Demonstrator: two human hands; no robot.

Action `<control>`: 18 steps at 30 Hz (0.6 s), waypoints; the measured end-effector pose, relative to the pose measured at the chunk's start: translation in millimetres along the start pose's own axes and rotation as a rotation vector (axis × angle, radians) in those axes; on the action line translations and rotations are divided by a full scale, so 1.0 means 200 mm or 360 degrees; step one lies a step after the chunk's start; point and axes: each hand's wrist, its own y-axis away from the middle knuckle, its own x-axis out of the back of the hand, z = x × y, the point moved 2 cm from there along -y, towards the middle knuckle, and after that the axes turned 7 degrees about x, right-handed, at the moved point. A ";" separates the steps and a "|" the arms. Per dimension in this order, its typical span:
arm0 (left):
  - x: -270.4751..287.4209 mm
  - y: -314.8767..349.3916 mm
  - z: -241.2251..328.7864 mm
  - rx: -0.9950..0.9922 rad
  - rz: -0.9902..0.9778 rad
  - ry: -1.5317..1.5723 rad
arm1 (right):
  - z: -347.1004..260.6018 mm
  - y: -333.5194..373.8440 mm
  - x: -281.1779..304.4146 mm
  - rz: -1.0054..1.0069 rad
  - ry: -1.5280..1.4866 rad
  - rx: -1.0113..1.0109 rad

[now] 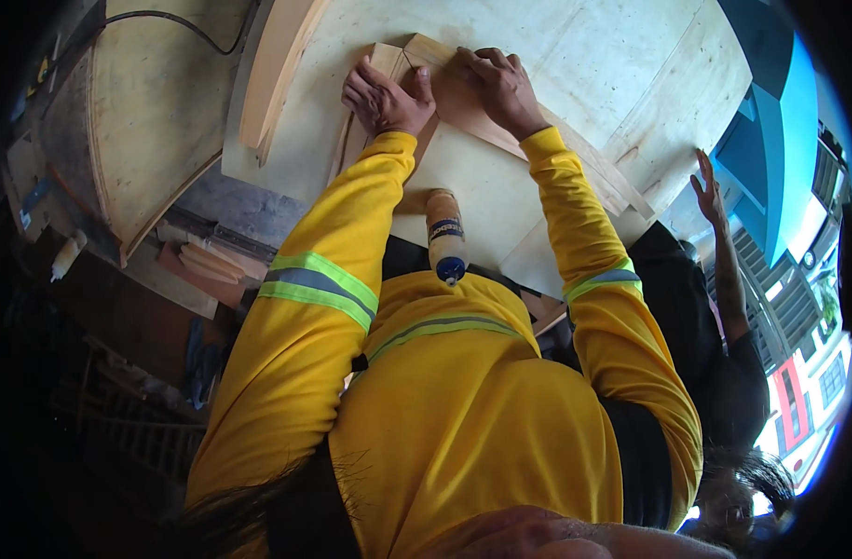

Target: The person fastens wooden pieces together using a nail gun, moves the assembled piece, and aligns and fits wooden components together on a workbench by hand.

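Note:
Two wooden boards lie on the plywood tabletop [621,56], their angled ends meeting at a corner near the far side. My left hand [388,101] grips the left board [387,61], fingers curled over its left side and thumb on its right. My right hand [506,91] is closed over the right board [454,86], which slants down toward the right, fingertips at its far edge. Between my forearms, near the table's front edge, is a glue bottle [443,226] with pale tan contents and a dark blue cap pointing toward me.
A curved wooden piece [275,70] sits left of my left hand. Farther left stands a large plywood panel [156,102], with wood offcuts [211,264] below it. At right, another person's raised hand [708,186] is beside the table, near a blue structure [770,121].

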 end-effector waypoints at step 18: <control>-0.02 0.01 0.00 -0.0023 0.0048 0.0009 | -0.16 0.18 0.06 -0.0033 0.0161 -0.0056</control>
